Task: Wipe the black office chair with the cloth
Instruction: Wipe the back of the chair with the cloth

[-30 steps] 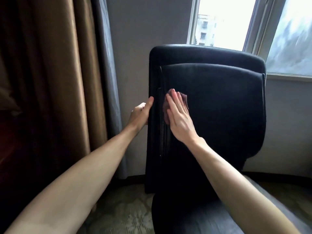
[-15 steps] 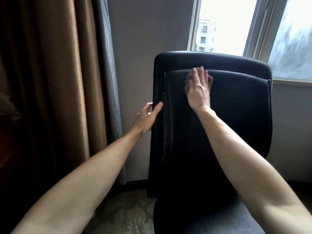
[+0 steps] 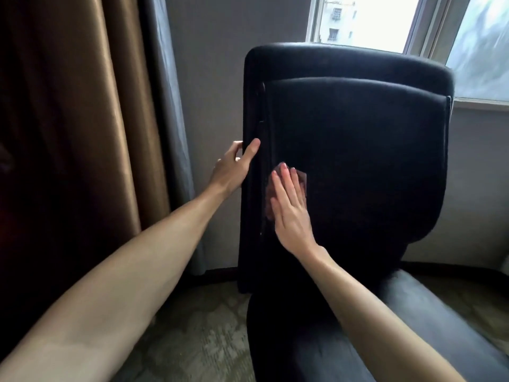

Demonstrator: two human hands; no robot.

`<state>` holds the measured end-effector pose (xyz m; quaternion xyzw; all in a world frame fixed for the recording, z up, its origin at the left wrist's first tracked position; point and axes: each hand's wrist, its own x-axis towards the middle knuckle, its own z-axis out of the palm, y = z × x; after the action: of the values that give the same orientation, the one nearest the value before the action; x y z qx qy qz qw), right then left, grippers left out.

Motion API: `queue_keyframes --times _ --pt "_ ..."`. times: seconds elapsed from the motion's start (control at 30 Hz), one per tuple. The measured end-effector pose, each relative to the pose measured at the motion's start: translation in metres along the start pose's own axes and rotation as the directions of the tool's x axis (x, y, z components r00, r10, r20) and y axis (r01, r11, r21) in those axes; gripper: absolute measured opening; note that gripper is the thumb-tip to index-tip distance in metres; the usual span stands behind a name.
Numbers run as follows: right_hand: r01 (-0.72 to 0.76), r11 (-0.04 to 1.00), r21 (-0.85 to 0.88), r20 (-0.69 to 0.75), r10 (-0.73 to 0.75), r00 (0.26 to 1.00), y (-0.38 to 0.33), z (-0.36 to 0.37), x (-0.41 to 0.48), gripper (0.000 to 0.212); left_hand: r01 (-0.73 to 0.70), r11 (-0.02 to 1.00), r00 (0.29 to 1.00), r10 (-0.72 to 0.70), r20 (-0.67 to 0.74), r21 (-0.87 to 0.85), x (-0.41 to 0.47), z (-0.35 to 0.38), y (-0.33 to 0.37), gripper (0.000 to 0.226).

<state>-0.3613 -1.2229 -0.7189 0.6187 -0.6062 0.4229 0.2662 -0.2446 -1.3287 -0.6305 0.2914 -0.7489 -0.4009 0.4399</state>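
Note:
The black office chair (image 3: 371, 161) faces me, its tall backrest upright and its seat at the bottom of the view. My left hand (image 3: 234, 168) grips the left edge of the backrest, thumb on the front and fingers wrapped behind. My right hand (image 3: 289, 208) lies flat against the lower left of the backrest, fingers together, pressing a small reddish-brown cloth (image 3: 302, 179) to it. Only the cloth's edges show around my fingers.
A brown curtain (image 3: 91, 119) and a grey curtain (image 3: 165, 106) hang at the left. A grey wall stands behind the chair, with a bright window (image 3: 366, 20) at the upper right. Patterned carpet (image 3: 198, 334) covers the floor.
My right hand has slid with the cloth from the top of the backrest down to its lower left. The left hand has kept its grip on the backrest's edge.

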Motion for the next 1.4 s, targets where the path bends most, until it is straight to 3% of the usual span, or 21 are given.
queue_keyframes --times 0.4,0.57,0.77,0.93,1.13,1.23,1.4 --pt "-0.006 0.997 -0.076 -0.026 0.004 1.000 -0.010 -0.030 0.113 0.049 0.026 0.998 1.000 -0.025 0.013 -0.051 -0.003 -0.004 -0.006 0.082" --pt "-0.011 1.000 0.000 -0.066 0.011 0.998 -0.014 -0.016 0.065 0.049 0.022 0.998 1.000 -0.021 0.004 -0.052 -0.006 -0.009 -0.014 0.077" --pt "-0.049 0.995 0.083 0.010 0.048 0.999 -0.018 0.007 -0.043 0.051 -0.008 1.000 1.000 0.008 -0.026 -0.028 -0.016 -0.014 -0.021 0.070" --pt "-0.040 0.997 0.066 0.046 0.038 0.998 -0.019 -0.006 -0.019 0.050 -0.014 1.000 0.999 0.014 -0.047 0.005 -0.023 -0.015 -0.017 0.068" --pt "-0.058 0.994 0.096 -0.036 0.062 0.997 -0.023 -0.016 0.030 0.049 0.006 1.000 0.998 -0.005 -0.055 0.011 -0.027 -0.014 -0.018 0.065" --pt "-0.092 0.986 0.140 -0.068 0.103 0.992 -0.026 -0.006 0.005 0.049 -0.004 1.000 0.998 0.005 -0.059 0.010 -0.029 -0.013 -0.019 0.059" --pt "-0.105 0.989 0.102 0.043 0.101 0.994 -0.021 0.017 -0.081 0.056 -0.017 0.999 0.998 0.018 -0.057 0.028 -0.033 -0.015 -0.017 0.051"
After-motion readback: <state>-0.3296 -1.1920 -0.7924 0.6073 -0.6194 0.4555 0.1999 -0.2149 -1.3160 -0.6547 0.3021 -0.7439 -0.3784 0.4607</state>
